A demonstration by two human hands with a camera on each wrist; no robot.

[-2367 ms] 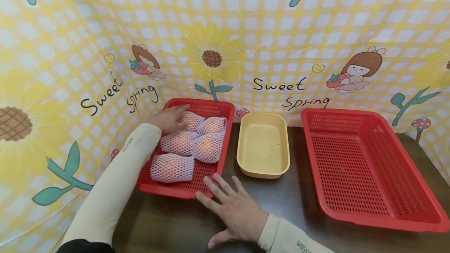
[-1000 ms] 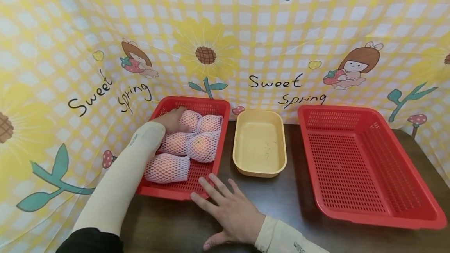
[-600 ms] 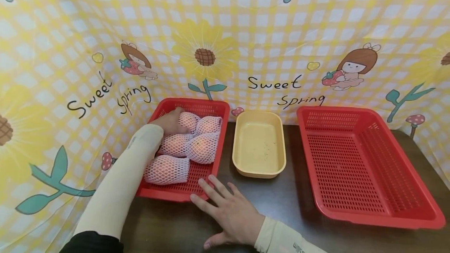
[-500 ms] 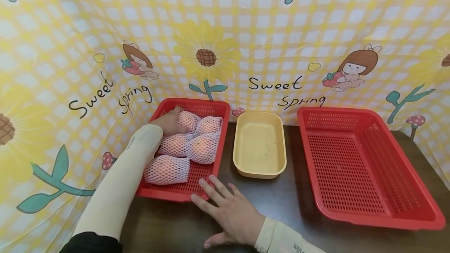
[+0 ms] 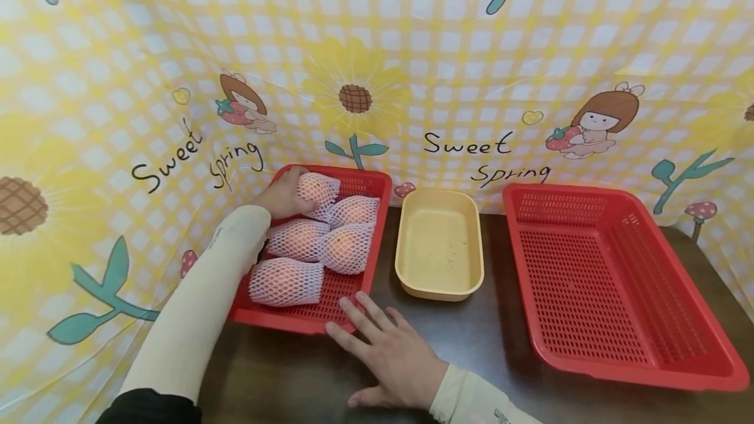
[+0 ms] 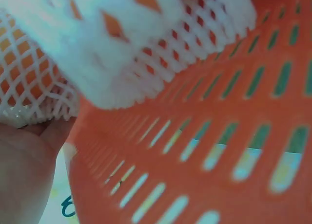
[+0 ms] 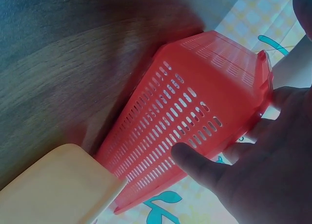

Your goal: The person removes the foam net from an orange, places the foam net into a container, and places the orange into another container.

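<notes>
In the head view my left hand (image 5: 283, 197) reaches into the back left corner of the left red basket (image 5: 384, 228) and grips a round pinkish-orange fruit in a white foam net (image 5: 318, 191). That fruit sits slightly higher than its neighbours. Several more netted fruits (image 5: 294, 241) lie in the same basket. The left wrist view has part of the hand (image 6: 24, 168) at lower left, against a netted fruit (image 6: 19, 68). At the basket's front right corner my right hand (image 5: 400, 362) is spread, its fingertips at the rim; it holds nothing.
A shallow yellow tub (image 5: 438, 241) with a few specks on its bottom stands to the right of the fruit basket. Farther right is a larger red basket (image 5: 589, 286). A checked sunflower cloth (image 5: 459, 70) hangs behind and left of the dark wooden table (image 5: 283, 371).
My left hand has gone from lying over the back fruit to gripping it. Within the last half second that fruit has shifted up and back a little. The right hand stays in place.
</notes>
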